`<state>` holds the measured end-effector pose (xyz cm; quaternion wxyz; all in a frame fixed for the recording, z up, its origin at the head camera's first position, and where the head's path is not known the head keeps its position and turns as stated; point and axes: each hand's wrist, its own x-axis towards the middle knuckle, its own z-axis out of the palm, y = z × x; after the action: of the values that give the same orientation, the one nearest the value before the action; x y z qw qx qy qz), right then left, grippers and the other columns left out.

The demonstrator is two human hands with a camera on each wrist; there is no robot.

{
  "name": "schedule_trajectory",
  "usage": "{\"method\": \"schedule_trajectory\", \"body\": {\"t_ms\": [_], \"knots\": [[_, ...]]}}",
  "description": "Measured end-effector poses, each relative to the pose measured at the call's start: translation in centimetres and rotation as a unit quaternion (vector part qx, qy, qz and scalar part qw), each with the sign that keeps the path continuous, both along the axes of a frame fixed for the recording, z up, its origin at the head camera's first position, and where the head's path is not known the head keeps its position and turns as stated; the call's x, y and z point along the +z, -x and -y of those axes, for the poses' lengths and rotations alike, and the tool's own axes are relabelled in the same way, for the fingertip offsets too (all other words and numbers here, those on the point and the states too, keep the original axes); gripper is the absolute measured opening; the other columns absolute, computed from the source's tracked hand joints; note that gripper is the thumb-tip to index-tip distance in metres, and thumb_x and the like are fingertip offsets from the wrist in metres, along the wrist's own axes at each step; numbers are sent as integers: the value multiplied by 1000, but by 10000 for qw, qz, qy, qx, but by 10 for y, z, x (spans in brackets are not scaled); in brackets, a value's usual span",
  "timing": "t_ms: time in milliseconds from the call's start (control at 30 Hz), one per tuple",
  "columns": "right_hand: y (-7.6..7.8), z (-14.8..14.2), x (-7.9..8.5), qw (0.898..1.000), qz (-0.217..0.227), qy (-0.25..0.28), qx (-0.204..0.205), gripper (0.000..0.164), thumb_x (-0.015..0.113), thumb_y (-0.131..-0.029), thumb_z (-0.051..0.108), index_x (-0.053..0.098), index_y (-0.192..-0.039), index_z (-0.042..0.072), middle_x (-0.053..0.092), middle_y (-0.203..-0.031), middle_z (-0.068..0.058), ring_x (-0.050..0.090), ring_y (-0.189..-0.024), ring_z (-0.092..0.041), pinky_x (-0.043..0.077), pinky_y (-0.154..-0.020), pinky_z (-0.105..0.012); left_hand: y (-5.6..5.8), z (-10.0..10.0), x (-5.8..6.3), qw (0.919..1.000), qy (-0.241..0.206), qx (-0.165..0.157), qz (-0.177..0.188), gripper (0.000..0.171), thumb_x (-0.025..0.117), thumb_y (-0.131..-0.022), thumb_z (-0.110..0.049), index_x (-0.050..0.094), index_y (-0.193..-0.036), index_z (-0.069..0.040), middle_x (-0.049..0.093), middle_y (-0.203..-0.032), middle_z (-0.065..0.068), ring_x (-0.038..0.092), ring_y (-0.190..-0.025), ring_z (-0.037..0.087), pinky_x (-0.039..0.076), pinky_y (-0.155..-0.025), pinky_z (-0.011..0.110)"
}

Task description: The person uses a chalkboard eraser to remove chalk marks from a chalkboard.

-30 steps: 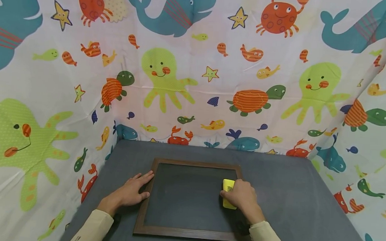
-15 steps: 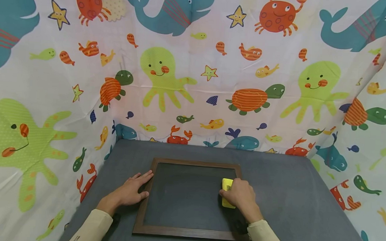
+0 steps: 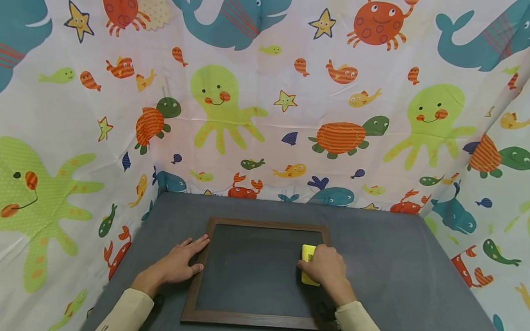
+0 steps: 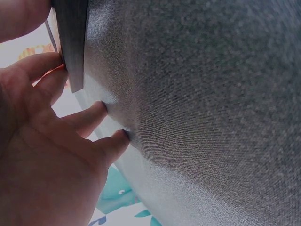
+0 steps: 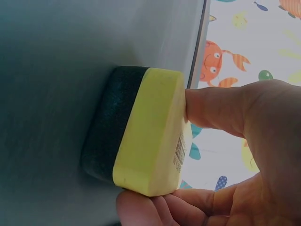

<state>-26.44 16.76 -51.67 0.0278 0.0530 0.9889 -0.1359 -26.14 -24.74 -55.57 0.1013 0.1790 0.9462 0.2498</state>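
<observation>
The eraser (image 5: 148, 132), a yellow block with a dark pad (image 5: 115, 122), is located on the right side of the blackboard (image 3: 250, 269), pad side against the board surface. The right hand (image 3: 329, 266) is clamped on the eraser: the thumb bears on one end, and curled fingers support the opposite end. In the head view, this hand covers part of the eraser and part of the right rail of the brown frame (image 3: 239, 319); the right sleeve (image 3: 364, 325) and the wrist obstruct the lower right corner of the frame. The left hand (image 3: 176, 263) is positioned at the left rail, fingers extended and apart, grasping nothing; in the left wrist view, two fingertips contact the grey fabric of the counter (image 3: 390, 272) beside the frame. The left sleeve (image 3: 124, 310) lies at the lower left. The board lies flat on the counter. A white cloth (image 3: 267, 130), printed with sea animals, encloses the counter at the back, left and right; its lower edge meets the counter's far edge.
</observation>
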Motion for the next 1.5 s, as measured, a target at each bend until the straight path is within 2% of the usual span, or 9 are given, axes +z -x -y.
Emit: {"method": "schedule_trajectory", "body": {"t_ms": [333,733,1000,1267,1500], "knots": [[0,24,0,9997,-91,110,172,54,79,-77,49,60,-91,1,54,-68,-8,53,-55,-23,47,-48,-36,0,0,-1,10000,-36,-6,18,73,67,-96,-23,31,-159,-14,22,-168,3,18,-150,50,12,-113,76],[1,67,4,9979,-237,285,528,50,80,-77,48,60,-90,3,54,-68,-6,53,-54,-21,47,-47,-35,3,1,-3,9999,-60,1,90,73,67,-97,-25,30,-160,-17,21,-168,0,16,-152,48,11,-115,74],[5,96,2,9979,-124,241,585,55,79,-76,50,61,-96,2,55,-72,-7,54,-59,-22,51,-52,-38,2,1,-1,10000,20,4,46,74,68,-96,-24,31,-159,-17,23,-168,1,18,-151,49,13,-114,75],[7,126,-3,9955,-122,276,899,54,79,-78,50,62,-97,2,54,-75,-6,53,-59,-22,51,-53,-38,3,3,-3,10000,-15,-68,-5,73,67,-96,-25,31,-159,-16,23,-167,1,19,-150,50,14,-114,75],[5,147,0,9923,-227,354,1164,54,79,-78,49,63,-98,2,56,-80,-7,55,-64,-23,53,-56,-40,3,3,-3,9999,-99,7,27,73,67,-96,-25,31,-159,-17,22,-168,0,18,-151,49,13,-114,74]]}}
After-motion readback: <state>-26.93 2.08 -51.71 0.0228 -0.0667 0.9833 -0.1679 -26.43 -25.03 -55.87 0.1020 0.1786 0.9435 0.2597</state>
